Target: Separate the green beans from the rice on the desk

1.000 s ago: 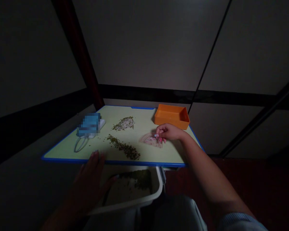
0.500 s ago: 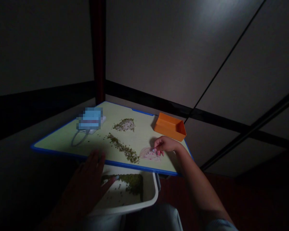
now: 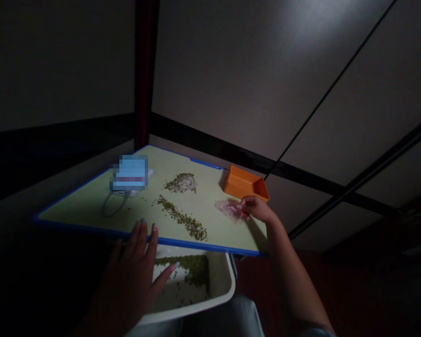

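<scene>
My right hand (image 3: 253, 208) is closed in a pinch at the edge of a thin, see-through pinkish piece (image 3: 228, 209) over the right part of the pale board (image 3: 210, 187); its exact kind is unclear. With fingers spread, my left hand (image 3: 136, 262) rests at the board's blue front edge, its thumb reaching over a white bin (image 3: 228, 290). Between the hands lies a strip of greenish bits (image 3: 184, 220). Behind that sits a mixed pile of pale and green bits (image 3: 181, 183). More green bits (image 3: 196, 269) lie inside the bin.
An orange open box (image 3: 243, 182) stands at the board's back right, just beyond my right hand. On the left are a blurred-out blue device (image 3: 129, 172) and a looped cable (image 3: 114, 203). Grey wall panels (image 3: 231, 70) close off the back.
My right hand has moved back and to the right, and the pinkish piece has shifted with it, away from the green strip. My left hand stays spread near the board's front edge.
</scene>
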The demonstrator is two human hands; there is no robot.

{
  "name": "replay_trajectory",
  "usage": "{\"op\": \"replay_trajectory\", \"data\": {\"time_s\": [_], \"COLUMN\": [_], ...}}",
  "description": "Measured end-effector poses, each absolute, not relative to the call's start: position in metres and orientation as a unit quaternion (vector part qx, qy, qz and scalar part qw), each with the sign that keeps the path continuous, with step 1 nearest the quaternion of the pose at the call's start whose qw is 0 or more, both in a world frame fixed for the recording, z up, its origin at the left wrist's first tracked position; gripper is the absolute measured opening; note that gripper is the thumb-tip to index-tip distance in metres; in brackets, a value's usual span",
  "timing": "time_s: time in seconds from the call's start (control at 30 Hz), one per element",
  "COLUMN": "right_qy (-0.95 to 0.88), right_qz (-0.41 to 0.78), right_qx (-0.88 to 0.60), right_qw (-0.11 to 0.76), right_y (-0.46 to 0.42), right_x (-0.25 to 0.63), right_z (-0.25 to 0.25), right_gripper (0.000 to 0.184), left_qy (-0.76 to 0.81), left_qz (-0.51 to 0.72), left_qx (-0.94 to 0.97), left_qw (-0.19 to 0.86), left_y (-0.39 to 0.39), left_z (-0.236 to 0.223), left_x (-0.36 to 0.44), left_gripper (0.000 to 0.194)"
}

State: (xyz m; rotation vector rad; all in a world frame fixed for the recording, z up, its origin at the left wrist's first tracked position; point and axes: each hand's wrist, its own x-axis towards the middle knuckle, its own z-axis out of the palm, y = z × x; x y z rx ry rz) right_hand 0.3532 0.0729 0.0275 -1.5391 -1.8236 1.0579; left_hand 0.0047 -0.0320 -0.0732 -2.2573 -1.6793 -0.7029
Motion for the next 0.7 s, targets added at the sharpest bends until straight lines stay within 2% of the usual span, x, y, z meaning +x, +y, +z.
{"op": "replay_trajectory", "data": {"time_s": [0.07,0.17,0.27,0.43,0.53,0.6,0.7], "right_qy": [-0.686,-0.704,-0.694,-0.673,-0.689,-0.713,-0.772], "right_qz": [0.39,0.378,0.315,0.256,0.277,0.296,0.257], "right_qx": [-0.547,-0.543,-0.606,-0.641,-0.597,-0.566,-0.526], "right_qw": [0.279,0.258,0.228,0.265,0.303,0.289,0.246], "right_y": [0.064,0.058,0.061,0.054,0.033,0.015,-0.004], "right_x": [0.342,0.321,0.308,0.312,0.306,0.294,0.268], "right_z": [0.027,0.021,0.016,0.022,0.031,0.038,0.045], "right_gripper": [0.026,0.026,0.021,0.015,0.018,0.021,0.016], "left_qy": [-0.573,-0.577,-0.579,-0.57,-0.567,-0.562,-0.56], "left_qz": [-0.244,-0.245,-0.239,-0.236,-0.237,-0.236,-0.228], "left_qx": [-0.774,-0.773,-0.774,-0.783,-0.786,-0.789,-0.792], "left_qw": [0.115,0.1,0.086,0.075,0.075,0.078,0.081], "left_y": [-0.033,-0.035,-0.037,-0.038,-0.039,-0.039,-0.039], "left_z": [-0.071,-0.067,-0.064,-0.061,-0.061,-0.06,-0.057], "left_x": [0.005,0.006,0.005,0.004,0.003,0.002,0.002], "left_gripper": [0.082,0.082,0.081,0.079,0.081,0.081,0.079]}}
